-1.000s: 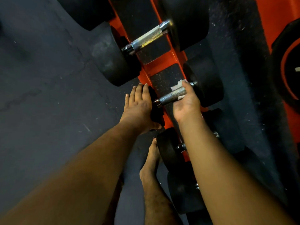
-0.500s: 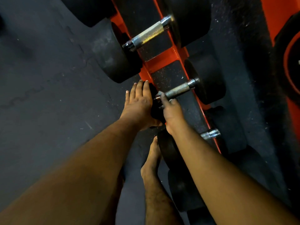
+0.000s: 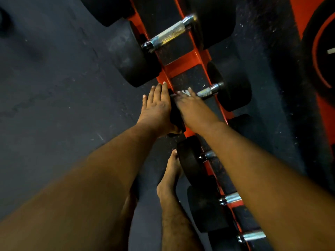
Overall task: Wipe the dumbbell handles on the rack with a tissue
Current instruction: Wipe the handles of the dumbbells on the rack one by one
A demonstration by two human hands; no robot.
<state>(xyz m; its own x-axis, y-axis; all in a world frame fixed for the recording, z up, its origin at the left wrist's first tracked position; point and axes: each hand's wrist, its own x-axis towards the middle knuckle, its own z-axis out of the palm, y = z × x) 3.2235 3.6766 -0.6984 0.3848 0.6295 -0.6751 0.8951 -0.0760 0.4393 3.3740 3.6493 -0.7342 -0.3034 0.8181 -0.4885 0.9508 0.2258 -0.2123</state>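
An orange rack [image 3: 181,67] holds a row of black dumbbells. My right hand [image 3: 189,105] lies over the near end of the middle dumbbell's steel handle [image 3: 207,91], fingers wrapped round it with a white tissue [image 3: 185,92] peeking out at the fingertips. Only the handle's far end shows, next to its black head [image 3: 234,87]. My left hand [image 3: 156,109] rests flat, fingers straight, on the near black head of the same dumbbell, which is mostly hidden under both hands.
A bigger dumbbell with a knurled handle [image 3: 170,35] sits further up the rack. Smaller dumbbell handles [image 3: 230,198] [image 3: 252,236] lie nearer me under my right forearm. My bare foot [image 3: 170,178] stands on the dark floor by the rack. A black-and-orange weight plate [image 3: 319,57] is at the right.
My right hand slid with the tissue from the handle's far end down to its near end, then back over the handle a little. My left hand stayed on the near head.
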